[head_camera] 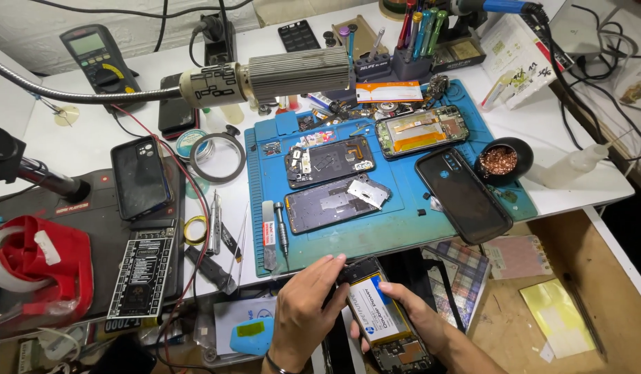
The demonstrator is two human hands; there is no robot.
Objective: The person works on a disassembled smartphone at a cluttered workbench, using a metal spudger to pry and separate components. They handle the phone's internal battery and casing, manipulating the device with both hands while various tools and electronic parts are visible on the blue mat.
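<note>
From the head view, I see my right hand (410,318) gripping an opened phone (383,322) from beneath, below the tabletop's (597,173) front edge, while my left hand (303,308) curls its fingertips onto the phone's top end. The blue mat (403,215) above is crowded with phone parts; open room lies right, over the drawer (597,277).

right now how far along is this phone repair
Already done: the back cover is off and lying on the blue mat, with two stripped frames and another opened phone beside it. In hand: the right hand cradles an open phone with its battery showing, and the left hand works at its top edge. Left: that phone is still uncovered.
</note>
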